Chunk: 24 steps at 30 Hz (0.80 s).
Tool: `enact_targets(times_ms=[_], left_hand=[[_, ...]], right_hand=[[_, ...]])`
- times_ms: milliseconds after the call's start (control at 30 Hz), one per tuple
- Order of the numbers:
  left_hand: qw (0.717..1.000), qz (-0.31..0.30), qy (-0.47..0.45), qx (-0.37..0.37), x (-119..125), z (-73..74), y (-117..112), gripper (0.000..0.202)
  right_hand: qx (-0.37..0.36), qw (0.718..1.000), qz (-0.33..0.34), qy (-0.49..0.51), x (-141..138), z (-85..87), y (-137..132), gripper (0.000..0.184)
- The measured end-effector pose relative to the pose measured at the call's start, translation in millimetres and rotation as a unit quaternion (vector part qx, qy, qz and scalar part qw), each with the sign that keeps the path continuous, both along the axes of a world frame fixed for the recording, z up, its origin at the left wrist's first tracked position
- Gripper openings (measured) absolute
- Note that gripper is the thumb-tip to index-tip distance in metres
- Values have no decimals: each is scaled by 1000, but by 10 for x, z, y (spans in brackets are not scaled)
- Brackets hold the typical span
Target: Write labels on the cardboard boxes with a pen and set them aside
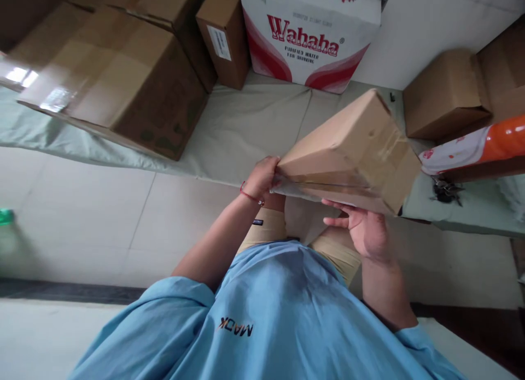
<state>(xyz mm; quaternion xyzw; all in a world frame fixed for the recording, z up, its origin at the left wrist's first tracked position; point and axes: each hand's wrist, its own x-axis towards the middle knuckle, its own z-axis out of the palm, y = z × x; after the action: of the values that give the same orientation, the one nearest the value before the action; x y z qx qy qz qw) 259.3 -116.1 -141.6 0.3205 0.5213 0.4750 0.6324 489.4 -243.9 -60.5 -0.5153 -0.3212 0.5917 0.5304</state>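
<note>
I hold a small brown cardboard box point(348, 150), sealed with clear tape, tilted in front of my chest. My left hand point(260, 177), with a red string at the wrist, grips the box's near left end with fingers curled round it. My right hand point(363, 227) supports the box from underneath, palm up, with its fingers spread against the bottom face. My blue shirt and beige shorts fill the lower part of the view.
A pale cloth-covered surface point(246, 123) lies ahead with large brown cartons point(118, 79), a white and red Wahaha water carton point(311, 35) and more cartons point(447, 93) at the right. An orange and white roll point(476, 145) and keys point(445, 190) lie at the right. Tiled floor is at the left.
</note>
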Motion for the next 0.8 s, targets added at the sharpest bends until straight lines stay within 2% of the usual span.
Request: enact_targets(times_ms=[133,200,300,400,500,567,700,800], left_hand=[[999,20,-19,-38,80,136,-35,31],[998,13,-37,-39,121,219,-110,33],[998,-15,-55,-36,192,277,-214,33],[998,-26,-52,-21,242,242,-294,29],[999,-17,-36,32,243,207,-406,22],[997,-21,-15,79,215,244,-517,15],[987,-53,9,150,118,494,-744,5],[978,-79,-24,190,44,730,-824,8]], right_hand=[[55,995,-67,-41,63,-126,21,43],[59,992,-95,-55,120,-205,54,38],[31,991,-121,-39,230,-339,108,43],[9,993,-114,-26,285,-441,146,51],[25,992,-117,-50,257,-485,185,56],[46,989,-126,-67,236,-498,225,64],[98,986,-118,-72,272,-517,320,77],[104,985,-128,-59,289,-506,358,73]])
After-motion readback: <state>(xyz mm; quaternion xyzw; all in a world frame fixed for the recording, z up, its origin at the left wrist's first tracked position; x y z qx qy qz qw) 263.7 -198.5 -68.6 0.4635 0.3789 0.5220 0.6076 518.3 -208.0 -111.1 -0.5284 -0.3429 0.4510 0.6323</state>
